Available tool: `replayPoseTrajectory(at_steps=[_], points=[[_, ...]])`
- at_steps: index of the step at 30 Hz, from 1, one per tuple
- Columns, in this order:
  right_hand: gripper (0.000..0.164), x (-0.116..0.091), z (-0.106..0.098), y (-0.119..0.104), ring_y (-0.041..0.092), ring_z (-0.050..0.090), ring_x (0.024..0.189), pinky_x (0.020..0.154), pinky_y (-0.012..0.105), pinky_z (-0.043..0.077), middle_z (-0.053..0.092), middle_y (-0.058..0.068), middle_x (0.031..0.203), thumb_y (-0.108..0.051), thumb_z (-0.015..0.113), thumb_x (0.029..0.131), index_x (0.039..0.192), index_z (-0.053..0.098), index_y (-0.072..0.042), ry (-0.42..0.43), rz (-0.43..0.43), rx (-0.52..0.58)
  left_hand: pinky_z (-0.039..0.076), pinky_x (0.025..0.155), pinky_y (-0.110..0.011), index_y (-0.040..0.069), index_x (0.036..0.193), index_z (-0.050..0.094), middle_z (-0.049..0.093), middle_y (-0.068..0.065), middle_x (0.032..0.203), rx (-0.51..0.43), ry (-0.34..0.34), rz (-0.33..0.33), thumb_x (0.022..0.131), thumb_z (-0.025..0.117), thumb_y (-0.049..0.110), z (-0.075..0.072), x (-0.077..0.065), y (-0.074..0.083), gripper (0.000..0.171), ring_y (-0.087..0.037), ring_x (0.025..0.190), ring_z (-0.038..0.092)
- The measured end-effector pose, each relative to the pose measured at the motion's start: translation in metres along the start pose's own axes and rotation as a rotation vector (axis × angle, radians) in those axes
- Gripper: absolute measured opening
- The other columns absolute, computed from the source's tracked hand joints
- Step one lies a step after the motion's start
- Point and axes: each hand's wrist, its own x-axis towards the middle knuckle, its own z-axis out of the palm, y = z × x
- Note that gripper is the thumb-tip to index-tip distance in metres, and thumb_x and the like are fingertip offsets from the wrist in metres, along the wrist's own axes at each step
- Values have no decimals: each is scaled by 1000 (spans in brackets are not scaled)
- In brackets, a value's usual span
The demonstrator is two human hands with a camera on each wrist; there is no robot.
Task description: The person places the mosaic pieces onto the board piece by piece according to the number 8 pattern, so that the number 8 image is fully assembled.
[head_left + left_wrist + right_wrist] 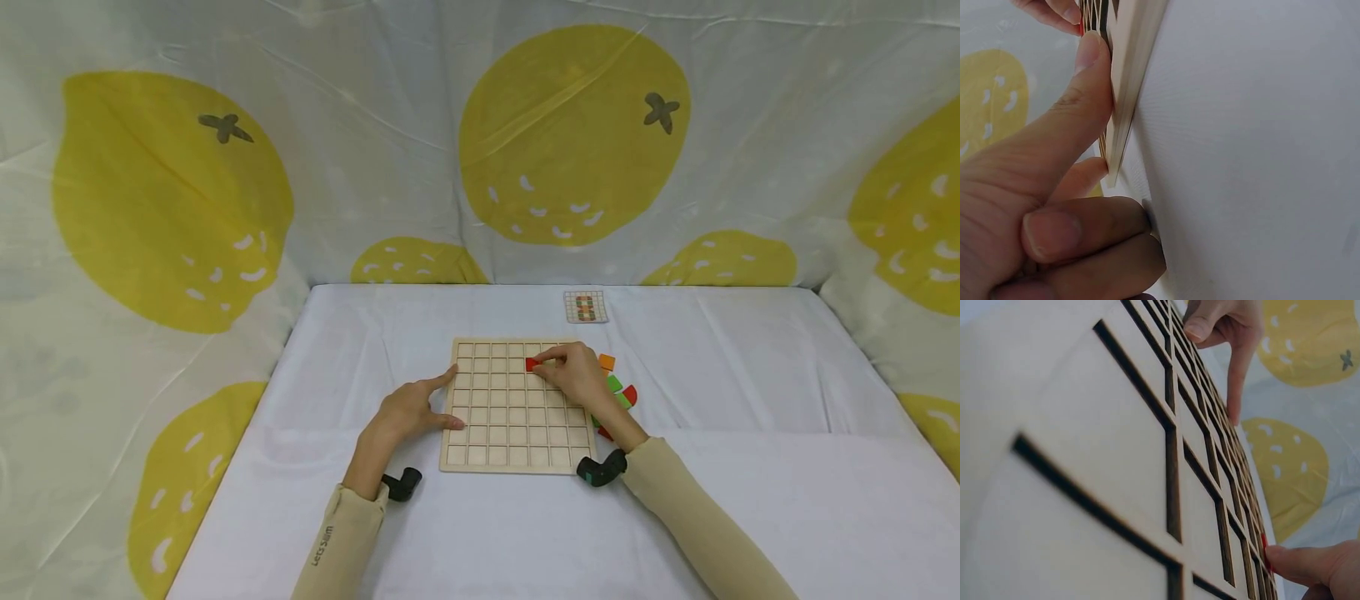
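We are bracing the grid board (517,406) at its left edge with our open left hand (408,412) — steadying it — while our right hand (577,373) is pinching a red tile (532,363) over an upper cell.

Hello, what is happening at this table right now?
A person is working on a wooden grid board lying on a white-covered table. The left hand steadies the board's left edge with thumb and forefinger. The right hand pinches a red piece over a cell near the top. More coloured pieces lie beside the board's right edge, and a small pattern card lies further back.
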Motion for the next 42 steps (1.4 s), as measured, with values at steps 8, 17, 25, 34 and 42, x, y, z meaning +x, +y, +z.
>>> replayPoseTrajectory(at_steps=[8, 17, 25, 34, 42], points=[[22, -2, -5, 2, 11, 32, 47, 48, 23, 24, 38, -5, 52, -22, 81, 91, 109, 82, -9, -9, 2, 56, 52, 84, -44, 32, 162, 34, 77, -18, 105, 11, -6, -14, 77, 86, 50, -1, 0, -1, 101, -23, 89, 66], [23, -16, -30, 10, 14, 31, 51, 48, 24, 24, 34, -3, 54, -24, 79, 93, 110, 81, -8, 6, 64, 56, 52, 86, -45, 33, 162, 33, 76, -15, 101, -6, -10, -28, 77, 87, 49, -3, -1, -4, 102, -19, 84, 63], [22, -27, -50, 25, 16, 43, 69, 55, 23, 33, 61, 5, 70, -19, 79, 93, 110, 81, -6, 44, 95, -7, 51, 85, -44, 31, 163, 33, 74, -12, 94, -20, -12, -15, 78, 87, 48, -3, -3, -5, 102, -19, 84, 62], [31, -30, -67, 36, 16, 38, 51, 48, 24, 27, 37, -3, 57, -24, 82, 91, 115, 79, -5, 56, 117, -37, 51, 84, -43, 32, 162, 33, 75, -15, 108, -21, -12, -14, 78, 87, 49, -1, -2, -5, 101, -17, 85, 62], [31, -34, -78, 46, 20, 40, 54, 49, 25, 27, 38, -1, 57, -23, 76, 96, 122, 77, -6, 83, 158, -66, 52, 82, -42, 32, 162, 33, 74, -15, 108, -4, -14, 2, 78, 86, 51, 0, 2, -3, 101, -18, 87, 64]])
